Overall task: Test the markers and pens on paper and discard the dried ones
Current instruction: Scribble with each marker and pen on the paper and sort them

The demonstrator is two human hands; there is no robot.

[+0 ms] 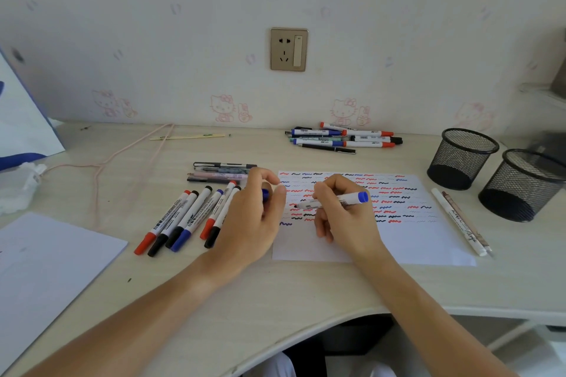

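While I watch through the head camera, my right hand (343, 211) grips a blue marker (333, 201), fingers (321, 190) curled round the barrel near its uncapped tip. The tip points toward 9 o'clock and sits at or just above the paper (428, 242); I cannot tell whether it touches. The marker's blue end sticks out past the knuckles toward 3 o'clock.

My left hand (251, 217) lies just beside the right, at its 9 o'clock, over the paper's left edge. Its thumb and fingers pinch a small blue cap (265, 195).

The paper lies flat on the tabletop (275, 294), its upper part filled with rows of red, black and blue squiggles.

At 9 o'clock of the left hand a row of whiteboard markers (183, 220) lies side by side, partly under that hand, with a few pens (220, 173) just beyond them. At 12 o'clock, near the wall, sits another pile of markers and pens (343, 137). At 3 o'clock of the paper two slim pens (459, 220) lie along its edge, and two black mesh cups (462, 159) stand beyond.
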